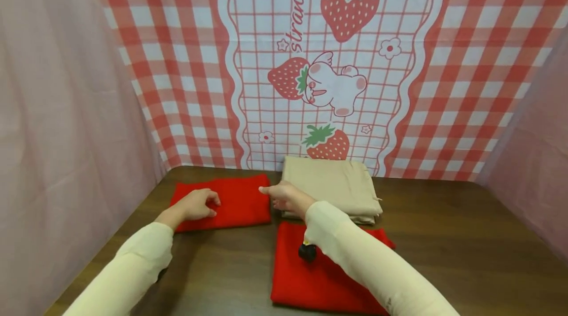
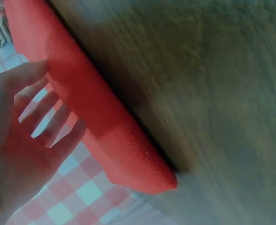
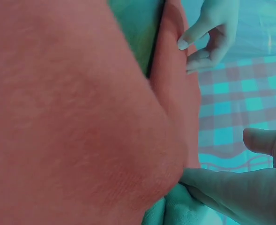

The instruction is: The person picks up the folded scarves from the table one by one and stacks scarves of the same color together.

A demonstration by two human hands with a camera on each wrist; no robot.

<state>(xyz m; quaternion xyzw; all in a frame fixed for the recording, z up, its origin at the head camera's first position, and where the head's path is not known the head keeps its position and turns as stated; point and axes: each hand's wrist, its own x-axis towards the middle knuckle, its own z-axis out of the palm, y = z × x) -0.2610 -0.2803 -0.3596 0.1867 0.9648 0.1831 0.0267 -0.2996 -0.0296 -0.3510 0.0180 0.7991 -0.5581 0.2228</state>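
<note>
A folded red cloth [image 1: 241, 200] lies at the back left. Over its left part is my left hand [image 1: 195, 204], fingers loosely bent with nothing between them; the left wrist view shows those fingertips [image 2: 79, 126] right at the cloth's surface. My right hand [image 1: 290, 197], thumb held apart and fingers extended, is at the gap between this cloth and a folded beige cloth [image 1: 337, 185]. It overlaps the beige cloth's left edge. Nearer, a second folded red cloth [image 1: 328, 286] lies partly hidden under my right forearm.
All the cloths lie on a brown wooden table [image 1: 448, 242]. A checked curtain with strawberries [image 1: 348, 5] hangs along its back edge. Pink curtains [image 1: 71, 109] flank both sides. A small black object [image 1: 307, 252] sits at my right cuff.
</note>
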